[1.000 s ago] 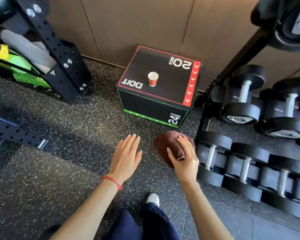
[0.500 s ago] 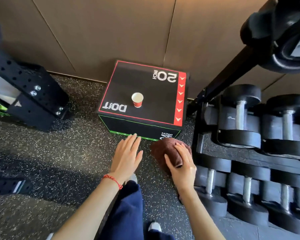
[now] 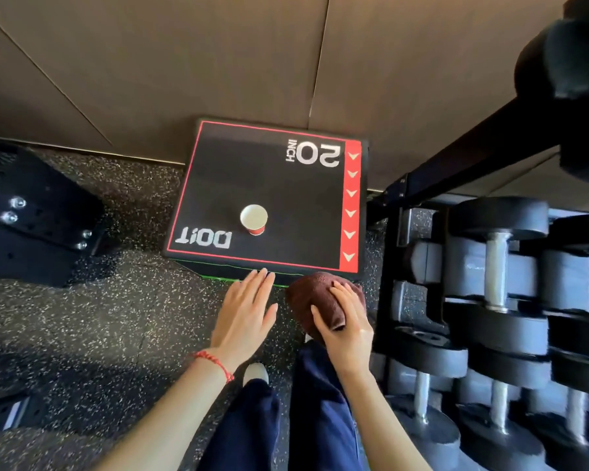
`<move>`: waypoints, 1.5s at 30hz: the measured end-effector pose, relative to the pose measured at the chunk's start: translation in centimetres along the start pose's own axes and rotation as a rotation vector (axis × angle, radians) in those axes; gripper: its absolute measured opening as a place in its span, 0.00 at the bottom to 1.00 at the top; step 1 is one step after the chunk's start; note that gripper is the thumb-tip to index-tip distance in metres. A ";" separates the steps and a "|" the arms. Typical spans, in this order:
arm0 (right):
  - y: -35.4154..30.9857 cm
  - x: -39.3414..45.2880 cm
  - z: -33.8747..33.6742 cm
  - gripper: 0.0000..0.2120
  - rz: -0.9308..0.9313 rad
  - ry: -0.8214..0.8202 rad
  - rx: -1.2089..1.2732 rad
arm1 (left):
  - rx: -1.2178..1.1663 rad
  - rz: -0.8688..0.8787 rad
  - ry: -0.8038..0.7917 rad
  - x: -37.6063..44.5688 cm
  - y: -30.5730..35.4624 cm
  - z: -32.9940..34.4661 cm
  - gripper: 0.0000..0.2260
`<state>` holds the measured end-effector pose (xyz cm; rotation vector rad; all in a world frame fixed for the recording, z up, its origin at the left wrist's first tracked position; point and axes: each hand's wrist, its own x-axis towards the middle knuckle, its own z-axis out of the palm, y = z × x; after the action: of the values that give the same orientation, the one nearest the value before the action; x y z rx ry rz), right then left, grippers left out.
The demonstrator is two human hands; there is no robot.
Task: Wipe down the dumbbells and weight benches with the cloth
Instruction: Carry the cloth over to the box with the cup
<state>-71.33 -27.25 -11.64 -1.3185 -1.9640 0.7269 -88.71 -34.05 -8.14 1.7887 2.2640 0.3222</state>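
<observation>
A bunched brown cloth (image 3: 308, 297) is gripped in my right hand (image 3: 346, 322), held in the air just left of the dumbbell rack (image 3: 393, 229). Black dumbbells with steel handles (image 3: 497, 266) lie in rows on the rack at the right; more dumbbells (image 3: 422, 396) fill the lowest row. My left hand (image 3: 244, 312) is flat and empty, fingers together, its tips near the front edge of the black plyo box (image 3: 286, 185). No weight bench is in view.
A red paper cup (image 3: 254, 219) stands on the plyo box against the tan wall. A black steel rig foot (image 3: 38, 226) sits at the left on the speckled rubber floor (image 3: 116, 328). My legs and one shoe (image 3: 255, 373) are below.
The view has moved forward and closer to the box and rack. Both hands keep the same pose, the cloth still in my right hand.
</observation>
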 end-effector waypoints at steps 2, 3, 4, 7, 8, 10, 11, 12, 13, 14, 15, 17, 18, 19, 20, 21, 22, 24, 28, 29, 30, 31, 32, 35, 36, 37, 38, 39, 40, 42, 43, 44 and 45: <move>1.3 1.6 0.8 0.19 0.018 -0.005 0.012 | -0.011 -0.010 -0.011 1.8 0.1 0.8 0.23; 2.0 2.5 1.3 0.18 0.023 -0.007 0.014 | -0.010 -0.011 -0.012 2.8 0.0 1.3 0.23; 2.8 3.3 1.8 0.18 0.032 -0.015 0.015 | -0.009 -0.015 -0.010 3.9 0.0 1.8 0.23; 4.9 5.8 2.9 0.19 0.047 -0.053 0.007 | -0.017 -0.067 0.000 6.8 -0.2 3.5 0.20; 5.7 6.6 3.3 0.19 0.051 -0.066 0.004 | -0.019 -0.090 -0.005 7.7 -0.2 4.1 0.19; 7.2 7.9 4.0 0.19 0.062 -0.092 0.005 | -0.032 -0.142 -0.039 9.2 -0.2 5.2 0.22; 8.0 8.6 4.4 0.19 0.065 -0.101 0.006 | -0.043 -0.166 -0.047 9.8 -0.2 6.0 0.23; 8.8 9.3 4.8 0.19 0.070 -0.109 0.007 | -0.054 -0.187 -0.049 10.4 -0.3 6.8 0.24; 9.5 9.9 5.2 0.19 0.078 -0.119 0.008 | -0.066 -0.207 -0.055 10.9 -0.2 7.7 0.24; 10.2 10.5 5.7 0.20 0.088 -0.131 0.004 | -0.072 -0.222 -0.057 11.4 -0.3 8.6 0.23; 11.0 11.0 6.2 0.20 0.098 -0.141 -0.002 | -0.073 -0.228 -0.051 11.9 -0.3 9.5 0.22; 12.4 12.0 7.1 0.20 0.117 -0.147 -0.004 | -0.073 -0.230 -0.045 13.0 -0.3 11.2 0.20; 13.1 12.4 7.6 0.20 0.117 -0.145 -0.002 | -0.078 -0.235 -0.051 13.5 -0.3 11.9 0.22; 13.8 12.7 8.1 0.20 0.107 -0.142 -0.003 | -0.082 -0.239 -0.053 14.1 -0.3 12.6 0.22; 14.5 13.1 8.7 0.20 0.099 -0.138 -0.004 | -0.083 -0.241 -0.055 14.7 -0.4 13.4 0.23; 15.3 13.3 9.3 0.20 0.099 -0.138 -0.002 | -0.082 -0.246 -0.059 15.2 -0.6 14.1 0.23; 16.0 13.5 9.9 0.20 0.103 -0.138 0.000 | -0.080 -0.253 -0.063 15.7 -0.8 14.9 0.23; 17.1 13.8 11.1 0.20 0.108 -0.126 0.005 | -0.080 -0.255 -0.071 16.6 -1.3 16.3 0.22; 18.7 14.6 13.6 0.20 0.094 -0.141 0.009 | -0.082 -0.262 -0.100 17.9 -2.2 18.8 0.22; 19.0 14.8 14.1 0.20 0.084 -0.144 0.007 | -0.082 -0.262 -0.108 18.1 -2.3 19.3 0.22; 19.2 14.9 14.6 0.19 0.072 -0.145 0.009 | -0.078 -0.256 -0.112 18.3 -2.5 19.7 0.22; 19.5 15.1 15.1 0.19 0.060 -0.146 0.013 | -0.073 -0.249 -0.115 18.5 -2.7 20.1 0.22; 19.7 15.2 15.6 0.19 0.051 -0.150 0.017 | -0.069 -0.246 -0.117 18.7 -2.8 20.5 0.22; 20.6 15.5 16.9 0.19 0.038 -0.173 0.015 | -0.060 -0.246 -0.123 19.2 -3.5 21.6 0.21; 21.0 15.5 17.4 0.19 0.030 -0.175 0.012 | -0.057 -0.245 -0.127 19.3 -3.7 22.0 0.21; 21.4 15.6 17.8 0.19 0.025 -0.174 0.011 | -0.056 -0.244 -0.132 19.4 -3.9 22.3 0.21; 21.8 15.6 18.2 0.18 0.022 -0.173 0.009 | -0.055 -0.243 -0.134 19.5 -4.1 22.7 0.21; 22.2 15.6 18.6 0.18 0.023 -0.171 0.004 | -0.055 -0.243 -0.136 19.6 -4.3 23.0 0.21; 22.5 15.6 19.0 0.18 0.026 -0.169 -0.006 | -0.055 -0.244 -0.136 19.7 -4.5 23.3 0.21; 23.1 15.5 19.6 0.18 0.038 -0.177 -0.021 | -0.058 -0.248 -0.134 19.9 -4.7 23.9 0.21; 23.2 15.5 19.9 0.18 0.039 -0.185 -0.026 | -0.061 -0.251 -0.134 19.9 -4.8 24.2 0.21; 23.4 15.4 20.1 0.18 0.034 -0.192 -0.034 | -0.063 -0.253 -0.137 19.9 -4.9 24.5 0.21; 23.5 15.3 20.3 0.18 0.025 -0.196 -0.045 | -0.064 -0.255 -0.142 19.9 -4.9 24.7 0.21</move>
<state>-77.80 -6.70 -38.76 -1.3437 -2.1323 0.8566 -89.83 -15.17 -34.08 1.4223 2.3176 0.2093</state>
